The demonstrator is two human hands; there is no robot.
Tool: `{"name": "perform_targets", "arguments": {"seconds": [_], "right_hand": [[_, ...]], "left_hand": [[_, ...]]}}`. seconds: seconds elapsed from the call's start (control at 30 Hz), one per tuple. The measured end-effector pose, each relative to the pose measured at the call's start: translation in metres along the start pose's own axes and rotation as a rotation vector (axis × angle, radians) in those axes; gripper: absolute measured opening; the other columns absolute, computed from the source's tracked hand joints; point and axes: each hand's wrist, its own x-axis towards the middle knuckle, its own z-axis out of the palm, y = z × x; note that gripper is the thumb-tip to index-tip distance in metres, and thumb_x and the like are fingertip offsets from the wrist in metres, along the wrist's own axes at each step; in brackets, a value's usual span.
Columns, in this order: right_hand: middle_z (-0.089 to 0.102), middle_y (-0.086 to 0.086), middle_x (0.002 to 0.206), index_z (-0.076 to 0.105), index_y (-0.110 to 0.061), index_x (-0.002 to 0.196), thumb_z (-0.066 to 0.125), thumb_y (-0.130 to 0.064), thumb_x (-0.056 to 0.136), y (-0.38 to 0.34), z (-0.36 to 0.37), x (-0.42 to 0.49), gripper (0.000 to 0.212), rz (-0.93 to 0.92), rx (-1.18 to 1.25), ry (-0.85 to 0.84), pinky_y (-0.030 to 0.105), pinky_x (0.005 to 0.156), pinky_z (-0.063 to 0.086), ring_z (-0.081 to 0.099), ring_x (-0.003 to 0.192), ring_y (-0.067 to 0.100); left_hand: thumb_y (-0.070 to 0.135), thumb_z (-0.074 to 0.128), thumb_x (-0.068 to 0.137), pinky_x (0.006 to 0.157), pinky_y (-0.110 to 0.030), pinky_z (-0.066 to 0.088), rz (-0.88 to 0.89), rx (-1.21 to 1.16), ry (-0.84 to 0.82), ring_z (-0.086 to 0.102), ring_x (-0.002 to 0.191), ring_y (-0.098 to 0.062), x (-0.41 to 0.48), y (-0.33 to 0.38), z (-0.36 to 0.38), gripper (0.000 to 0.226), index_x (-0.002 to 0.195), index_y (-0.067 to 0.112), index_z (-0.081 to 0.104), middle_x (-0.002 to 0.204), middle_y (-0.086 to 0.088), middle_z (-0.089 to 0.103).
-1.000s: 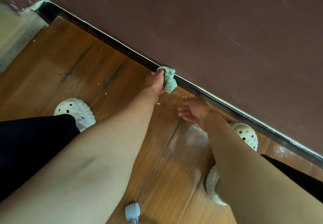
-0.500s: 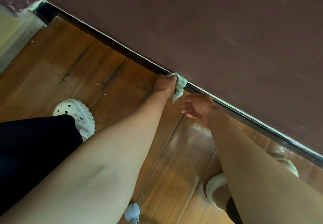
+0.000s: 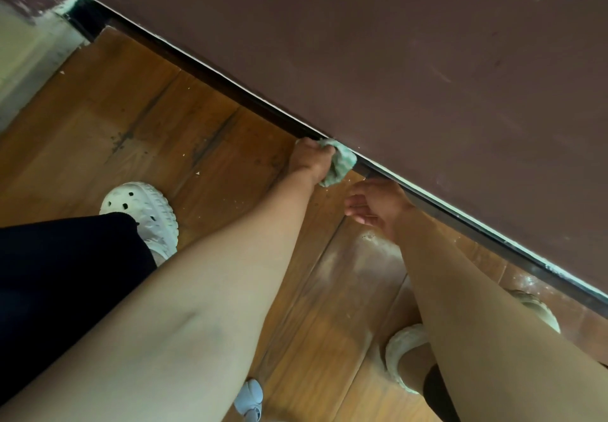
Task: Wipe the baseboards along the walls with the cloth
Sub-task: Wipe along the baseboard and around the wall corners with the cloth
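Note:
A dark baseboard (image 3: 210,71) runs diagonally from upper left to lower right under a maroon wall (image 3: 394,43). My left hand (image 3: 311,158) grips a bunched pale green cloth (image 3: 342,163) and presses it against the baseboard near the middle of the view. My right hand (image 3: 375,206) hovers just right of the cloth, close to the baseboard, fingers loosely curled and holding nothing.
The floor is brown wood planks (image 3: 138,119) with specks of debris. White perforated clogs sit at left (image 3: 144,214) and lower right (image 3: 404,352). A small pale blue object (image 3: 250,400) lies at the bottom edge. A pale surface (image 3: 23,56) meets the wall corner at upper left.
My left hand has slid the cloth rightward along the baseboard. My right hand has shifted right ahead of it, and the right foot has moved back.

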Motion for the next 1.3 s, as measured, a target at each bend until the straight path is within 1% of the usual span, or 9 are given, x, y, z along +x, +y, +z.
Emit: {"name": "perform_targets", "arguments": {"seconds": [0.13, 0.3, 0.47, 0.6, 0.73, 0.87, 1.07, 1.17, 1.3], "right_hand": [[0.073, 0.01, 0.082, 0.064, -0.009, 0.11, 0.055, -0.016, 0.098, 0.005, -0.002, -0.001, 0.017, 0.012, -0.01, -0.005, 0.032, 0.065, 0.055, 0.071, 0.071, 0.024], [0.073, 0.01, 0.082, 0.064, -0.009, 0.109, 0.056, -0.017, 0.098, 0.009, -0.008, 0.003, 0.016, 0.014, -0.005, -0.006, 0.031, 0.062, 0.055, 0.071, 0.072, 0.026], [0.074, 0.011, 0.085, 0.065, -0.01, 0.11, 0.056, -0.017, 0.098, 0.015, -0.012, 0.002, 0.016, 0.006, -0.021, -0.02, 0.032, 0.065, 0.056, 0.073, 0.076, 0.026], [0.074, 0.01, 0.082, 0.064, -0.011, 0.113, 0.057, -0.018, 0.097, 0.019, -0.019, 0.001, 0.019, -0.007, -0.033, -0.012, 0.032, 0.064, 0.056, 0.073, 0.073, 0.024], [0.076, 0.009, 0.086, 0.065, -0.012, 0.108, 0.056, -0.019, 0.098, 0.024, -0.029, 0.001, 0.015, 0.001, -0.051, -0.006, 0.029, 0.063, 0.054, 0.072, 0.072, 0.023], [0.076, 0.008, 0.085, 0.066, -0.014, 0.101, 0.058, -0.02, 0.098, 0.028, -0.037, -0.004, 0.01, -0.001, -0.069, -0.01, 0.03, 0.063, 0.055, 0.073, 0.078, 0.025], [0.074, 0.01, 0.086, 0.064, -0.013, 0.103, 0.057, -0.017, 0.098, 0.031, -0.036, -0.003, 0.01, 0.01, -0.066, -0.01, 0.031, 0.062, 0.054, 0.073, 0.079, 0.027], [0.074, 0.011, 0.087, 0.063, -0.013, 0.101, 0.057, -0.018, 0.098, 0.03, -0.031, -0.003, 0.009, 0.007, -0.071, -0.032, 0.031, 0.061, 0.053, 0.073, 0.077, 0.026], [0.074, 0.012, 0.091, 0.064, -0.013, 0.105, 0.057, -0.019, 0.098, 0.029, -0.031, -0.003, 0.012, 0.007, -0.075, -0.047, 0.028, 0.058, 0.053, 0.071, 0.073, 0.023]], "left_hand": [[0.029, 0.069, 0.085, 0.086, -0.03, 0.056, 0.132, 0.16, 0.062, 0.068, 0.09, -0.02, -0.033, 0.011, 0.006, 0.016, 0.087, 0.014, 0.062, 0.099, -0.005, 0.073], [0.038, 0.071, 0.083, 0.086, -0.043, 0.06, 0.001, -0.18, 0.344, 0.073, 0.093, -0.032, -0.008, 0.022, -0.018, 0.026, 0.078, 0.02, 0.053, 0.104, -0.012, 0.073], [0.035, 0.072, 0.07, 0.087, -0.045, 0.061, -0.034, -0.216, 0.184, 0.073, 0.094, -0.03, -0.009, 0.02, -0.012, 0.031, 0.093, 0.018, 0.062, 0.104, -0.013, 0.073], [0.015, 0.071, 0.087, 0.081, -0.039, 0.063, -0.035, -0.156, -0.048, 0.074, 0.095, -0.028, -0.051, 0.016, 0.01, 0.01, 0.095, 0.012, 0.065, 0.104, -0.014, 0.074], [0.033, 0.069, 0.068, 0.082, -0.043, 0.063, 0.025, -0.199, 0.126, 0.075, 0.086, -0.027, -0.029, 0.004, 0.014, 0.019, 0.073, 0.017, 0.06, 0.089, -0.008, 0.076], [0.023, 0.074, 0.083, 0.088, -0.043, 0.061, -0.036, -0.378, 0.298, 0.073, 0.094, -0.028, -0.024, 0.016, -0.002, 0.014, 0.079, 0.022, 0.06, 0.104, -0.009, 0.074], [0.007, 0.068, 0.086, 0.095, -0.044, 0.058, -0.055, -0.37, 0.132, 0.07, 0.105, -0.03, -0.051, 0.017, 0.002, 0.029, 0.115, 0.002, 0.069, 0.114, -0.014, 0.071], [-0.001, 0.066, 0.084, 0.086, -0.04, 0.061, -0.045, -0.395, 0.08, 0.072, 0.086, -0.023, -0.063, 0.017, 0.011, 0.016, 0.099, 0.001, 0.072, 0.096, -0.01, 0.072], [0.029, 0.062, 0.079, 0.085, -0.048, 0.062, -0.063, -0.432, 0.179, 0.073, 0.084, -0.026, -0.054, 0.019, 0.005, 0.02, 0.074, 0.011, 0.068, 0.085, -0.006, 0.074]]}}
